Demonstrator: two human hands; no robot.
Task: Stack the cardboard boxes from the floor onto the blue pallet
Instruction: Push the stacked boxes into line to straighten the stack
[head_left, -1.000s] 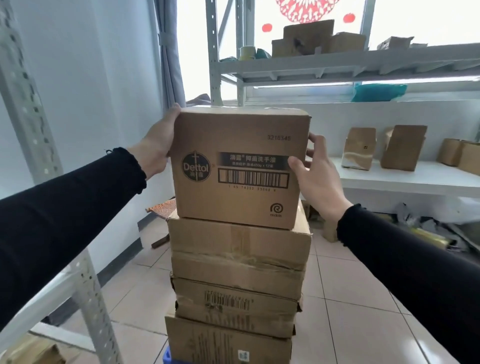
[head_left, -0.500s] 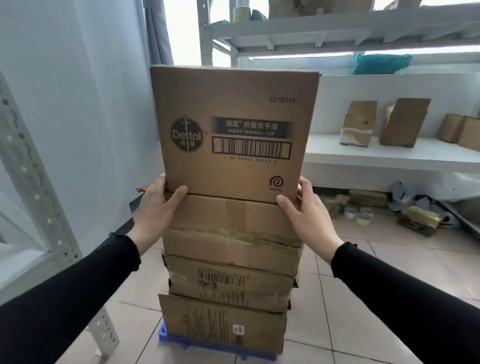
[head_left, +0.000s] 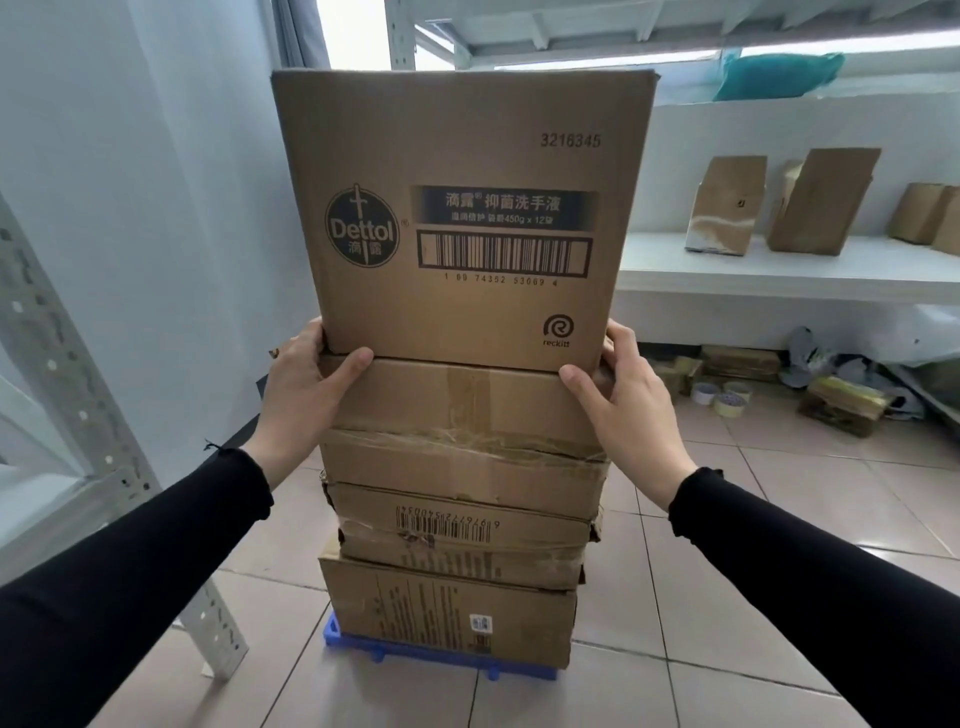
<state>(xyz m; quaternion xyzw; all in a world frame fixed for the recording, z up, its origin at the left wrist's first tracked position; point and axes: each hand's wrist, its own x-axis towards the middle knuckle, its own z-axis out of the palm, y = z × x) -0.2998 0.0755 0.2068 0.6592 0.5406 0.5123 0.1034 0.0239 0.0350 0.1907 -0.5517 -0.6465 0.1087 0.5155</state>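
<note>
A tall Dettol cardboard box (head_left: 462, 218) stands on top of a stack of three flatter cardboard boxes (head_left: 457, 499). The stack rests on a small blue pallet (head_left: 358, 644) on the tiled floor, only its front edge showing. My left hand (head_left: 301, 389) grips the Dettol box's lower left corner, thumb laid along the seam with the box below. My right hand (head_left: 628, 400) holds the lower right corner the same way. Both arms wear black sleeves.
A white perforated metal rack upright (head_left: 109, 467) stands close at the left, by the wall. A white shelf (head_left: 779, 270) at the right carries small cardboard boxes. Beneath it lie tape rolls (head_left: 722, 397), bags and flattened packets. Tiled floor surrounds the pallet.
My hands slid from the upper sides of the Dettol box down to its bottom corners. The view dropped lower, and the pallet came into sight.
</note>
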